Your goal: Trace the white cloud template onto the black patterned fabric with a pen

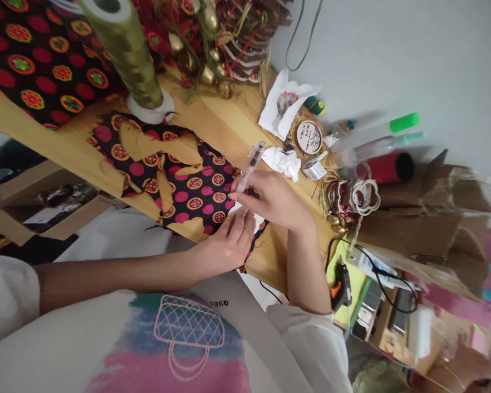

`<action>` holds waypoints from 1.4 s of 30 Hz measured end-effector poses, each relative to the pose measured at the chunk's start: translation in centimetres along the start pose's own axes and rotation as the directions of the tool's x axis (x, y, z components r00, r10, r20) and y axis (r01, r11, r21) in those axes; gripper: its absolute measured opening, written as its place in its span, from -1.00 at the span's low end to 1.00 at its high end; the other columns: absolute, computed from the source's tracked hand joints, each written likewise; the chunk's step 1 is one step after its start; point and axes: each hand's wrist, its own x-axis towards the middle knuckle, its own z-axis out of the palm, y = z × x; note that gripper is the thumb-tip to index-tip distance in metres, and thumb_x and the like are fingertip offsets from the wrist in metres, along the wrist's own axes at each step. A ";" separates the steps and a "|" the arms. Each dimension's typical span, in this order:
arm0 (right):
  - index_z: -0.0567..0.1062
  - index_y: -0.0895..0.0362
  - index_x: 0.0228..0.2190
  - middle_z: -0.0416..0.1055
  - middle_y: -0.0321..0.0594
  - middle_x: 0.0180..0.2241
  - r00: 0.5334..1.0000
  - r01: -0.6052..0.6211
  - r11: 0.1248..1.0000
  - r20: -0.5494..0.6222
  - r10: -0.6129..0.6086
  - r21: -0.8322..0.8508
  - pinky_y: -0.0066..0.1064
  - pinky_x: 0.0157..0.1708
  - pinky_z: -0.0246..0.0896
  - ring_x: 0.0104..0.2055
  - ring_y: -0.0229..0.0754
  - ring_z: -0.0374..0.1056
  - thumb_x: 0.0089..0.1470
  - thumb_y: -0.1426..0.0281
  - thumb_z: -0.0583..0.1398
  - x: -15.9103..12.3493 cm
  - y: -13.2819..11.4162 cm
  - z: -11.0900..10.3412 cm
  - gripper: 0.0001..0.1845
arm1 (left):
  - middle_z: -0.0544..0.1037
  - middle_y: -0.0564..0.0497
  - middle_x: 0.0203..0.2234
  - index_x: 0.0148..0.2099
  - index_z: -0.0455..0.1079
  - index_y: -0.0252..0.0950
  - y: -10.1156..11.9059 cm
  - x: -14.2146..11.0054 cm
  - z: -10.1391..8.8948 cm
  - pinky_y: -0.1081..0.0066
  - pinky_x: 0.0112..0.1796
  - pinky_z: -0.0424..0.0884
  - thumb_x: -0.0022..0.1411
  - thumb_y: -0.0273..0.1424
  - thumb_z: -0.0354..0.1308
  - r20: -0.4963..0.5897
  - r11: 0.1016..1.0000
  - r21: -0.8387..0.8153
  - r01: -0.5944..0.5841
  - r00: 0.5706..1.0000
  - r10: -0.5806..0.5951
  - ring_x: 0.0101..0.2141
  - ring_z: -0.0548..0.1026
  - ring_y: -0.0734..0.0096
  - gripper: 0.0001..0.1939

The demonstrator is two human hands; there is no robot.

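Observation:
My right hand (276,199) is closed in a pinch on a clear pen (249,166), its tip pointing down at a patterned black fabric (180,174) with pink and orange circles and cut-out holes. My left hand (233,237) lies flat with fingers stretched on the fabric's near edge, pressing down something white beneath the pen tip. The fabric lies on a wooden table (225,123).
A large green thread cone (125,52) stands at the back. Crumpled white paper (284,161), a round tin (309,136), tape roll (314,169), bangles (352,196), tubes with green caps (376,131) and a red roll (387,168) sit right. A glue gun (341,284) lies below the table edge.

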 end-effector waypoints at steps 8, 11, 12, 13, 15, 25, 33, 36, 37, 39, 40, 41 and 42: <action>0.43 0.14 -0.43 0.46 -0.27 -0.44 1.000 0.002 1.000 0.030 -0.002 -0.003 -0.45 -0.33 0.08 -0.40 -0.25 0.33 0.18 0.40 0.16 0.0 -0.2 0.1 -0.86 | 0.55 -0.35 -0.03 0.06 0.44 -0.62 0.0 0.0 -0.1 0.17 -0.01 0.50 0.28 -0.52 -0.03 0.005 0.999 0.046 -0.017 1.000 0.017 -0.07 0.55 0.04 -0.61; 0.44 0.14 -0.43 0.47 -0.27 -0.44 0.998 -0.058 0.998 -0.014 0.058 -0.006 -0.45 -0.35 0.08 -0.40 -0.25 0.33 0.20 0.35 0.17 0.0 -0.1 0.1 -0.82 | 0.53 -0.37 -0.01 0.07 0.43 -0.63 -0.1 0.0 -0.2 0.18 0.00 0.49 0.29 -0.51 -0.03 0.020 0.998 0.056 -0.018 1.000 0.017 -0.05 0.55 0.05 -0.60; 0.44 0.14 -0.43 0.47 -0.27 -0.44 0.996 -0.078 0.997 -0.031 0.078 -0.007 -0.45 -0.36 0.07 -0.40 -0.25 0.33 0.21 0.34 0.17 0.1 -0.1 0.1 -0.81 | 0.52 -0.38 0.00 0.08 0.42 -0.63 -0.1 0.1 -0.2 0.19 0.00 0.49 0.30 -0.50 -0.03 0.026 0.998 0.060 -0.019 0.999 0.018 -0.04 0.54 0.05 -0.60; 0.44 0.14 -0.43 0.47 -0.27 -0.44 0.995 -0.095 0.995 -0.045 0.094 -0.011 -0.45 -0.37 0.07 -0.41 -0.25 0.34 0.21 0.33 0.17 0.1 -0.1 0.1 -0.80 | 0.51 -0.39 0.01 0.08 0.42 -0.63 -0.2 0.1 -0.3 0.19 0.01 0.49 0.30 -0.50 -0.03 0.032 0.998 0.065 -0.022 0.999 0.020 -0.03 0.54 0.04 -0.60; 0.44 0.15 -0.42 0.47 -0.26 -0.44 0.991 -0.118 0.993 -0.064 0.116 -0.024 -0.45 -0.38 0.06 -0.41 -0.24 0.34 0.21 0.30 0.17 0.1 0.0 0.1 -0.79 | 0.49 -0.40 0.03 0.08 0.41 -0.64 -0.2 0.2 -0.4 0.20 0.01 0.49 0.30 -0.49 -0.03 0.041 0.997 0.073 -0.028 0.999 0.025 -0.01 0.53 0.04 -0.59; 0.48 0.15 -0.40 0.49 -0.27 -0.44 0.990 -0.118 0.993 -0.073 0.119 0.018 -0.45 -0.35 0.13 -0.41 -0.25 0.36 0.19 0.31 0.18 0.0 0.2 0.0 -0.82 | 0.50 -0.41 0.02 0.07 0.41 -0.66 -0.2 0.2 -0.4 0.18 0.02 0.48 0.29 -0.51 -0.02 0.017 0.998 0.063 -0.027 1.000 0.026 0.00 0.52 0.01 -0.60; 0.53 0.14 -0.39 0.53 -0.27 -0.41 0.991 -0.102 0.991 -0.078 0.109 0.086 -0.43 -0.31 0.20 -0.37 -0.23 0.41 0.16 0.34 0.20 -0.4 1.0 -0.5 -0.85 | 0.48 -0.43 0.04 0.09 0.39 -0.68 -0.1 0.1 0.0 0.17 0.03 0.47 0.28 -0.49 -0.04 0.013 0.997 0.071 -0.027 1.000 0.026 0.02 0.51 -0.01 -0.57; 0.54 0.15 -0.39 0.53 -0.26 -0.42 0.983 -0.144 0.987 -0.101 0.150 0.071 -0.42 -0.30 0.21 -0.35 -0.21 0.42 0.13 0.37 0.21 -0.6 1.2 -0.7 -0.88 | 0.47 -0.42 0.05 0.10 0.39 -0.67 -0.1 0.1 -0.1 0.17 0.04 0.47 0.29 -0.47 -0.03 0.024 0.996 0.083 -0.036 0.999 0.035 0.02 0.51 -0.02 -0.56; 0.54 0.15 -0.38 0.53 -0.26 -0.42 0.982 -0.151 0.986 -0.105 0.158 0.071 -0.41 -0.30 0.21 -0.35 -0.21 0.42 0.12 0.38 0.22 -0.6 1.3 -0.8 -0.89 | 0.47 -0.42 0.05 0.10 0.39 -0.67 -0.1 0.1 -0.1 0.17 0.04 0.47 0.29 -0.47 -0.02 0.028 0.996 0.085 -0.039 0.999 0.037 0.03 0.51 -0.03 -0.56; 0.54 0.15 -0.37 0.53 -0.26 -0.42 0.983 -0.147 0.986 -0.103 0.155 0.082 -0.41 -0.29 0.22 -0.35 -0.21 0.43 0.13 0.37 0.22 -0.6 1.3 -0.8 -0.88 | 0.47 -0.43 0.05 0.10 0.38 -0.68 -0.2 0.1 -0.2 0.16 0.05 0.47 0.29 -0.47 -0.02 0.031 0.996 0.080 -0.040 0.999 0.038 0.03 0.50 -0.03 -0.56; 0.54 0.15 -0.37 0.54 -0.26 -0.42 0.984 -0.138 0.986 -0.098 0.146 0.090 -0.41 -0.29 0.22 -0.35 -0.21 0.43 0.14 0.35 0.21 -0.6 1.3 -0.7 -0.86 | 0.47 -0.44 0.06 0.10 0.38 -0.69 -0.2 0.1 -0.2 0.16 0.05 0.46 0.29 -0.48 -0.02 0.029 0.997 0.073 -0.037 0.999 0.035 0.03 0.50 -0.03 -0.56; 0.54 0.14 -0.37 0.54 -0.26 -0.42 0.987 -0.125 0.987 -0.091 0.134 0.098 -0.42 -0.29 0.22 -0.35 -0.22 0.43 0.16 0.32 0.20 -0.6 1.3 -0.6 -0.83 | 0.46 -0.45 0.05 0.10 0.37 -0.70 -0.2 0.1 -0.2 0.15 0.05 0.46 0.29 -0.48 -0.03 0.023 0.997 0.066 -0.031 0.999 0.030 0.03 0.50 -0.04 -0.56; 0.54 0.14 -0.38 0.54 -0.26 -0.41 0.989 -0.111 0.988 -0.086 0.120 0.104 -0.42 -0.29 0.22 -0.35 -0.22 0.42 0.18 0.30 0.19 -0.5 1.2 -0.6 -0.81 | 0.46 -0.47 0.05 0.10 0.37 -0.71 -0.1 0.1 -0.2 0.15 0.05 0.46 0.28 -0.49 -0.03 0.016 0.998 0.058 -0.026 1.000 0.025 0.03 0.50 -0.04 -0.56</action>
